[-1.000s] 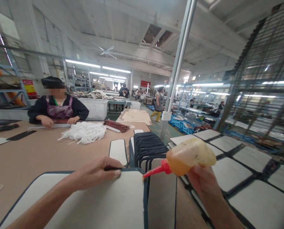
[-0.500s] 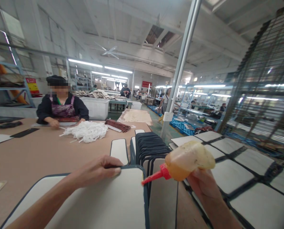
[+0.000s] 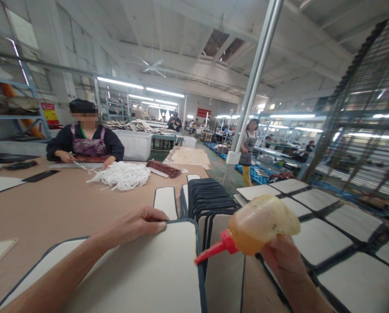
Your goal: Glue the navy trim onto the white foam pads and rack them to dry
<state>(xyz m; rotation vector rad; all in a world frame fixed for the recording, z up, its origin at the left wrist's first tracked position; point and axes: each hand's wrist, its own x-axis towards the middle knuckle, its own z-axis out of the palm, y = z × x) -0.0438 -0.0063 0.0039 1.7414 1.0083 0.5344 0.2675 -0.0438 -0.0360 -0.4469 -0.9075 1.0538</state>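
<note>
My left hand (image 3: 145, 226) pinches the top edge of a white panel (image 3: 149, 269) with a dark blue border, fingers behind and thumb in front. In my right hand (image 3: 281, 250) is a squeeze bottle (image 3: 261, 221), tipped on its side, with amber liquid in it. Its red nozzle (image 3: 214, 252) points down and left, the tip at the panel's right border. A thin yellowish line runs along that border above the tip. Just behind stands a row of dark-edged panels (image 3: 210, 195), packed upright. My right fingers are partly hidden by the bottle.
Across the brown table (image 3: 116, 202) a co-worker (image 3: 88, 139) sits behind a heap of white strips (image 3: 121, 176). A brown bundle (image 3: 163, 169) lies beside the heap. More bordered panels (image 3: 318, 237) are spread at right, near a metal post (image 3: 253, 82). Another person (image 3: 247, 145) stands behind it.
The nozzle tip has moved a little down the panel's right border, and the yellowish line above it is longer. The person behind the post has come out to its right. My left hand keeps its hold.
</note>
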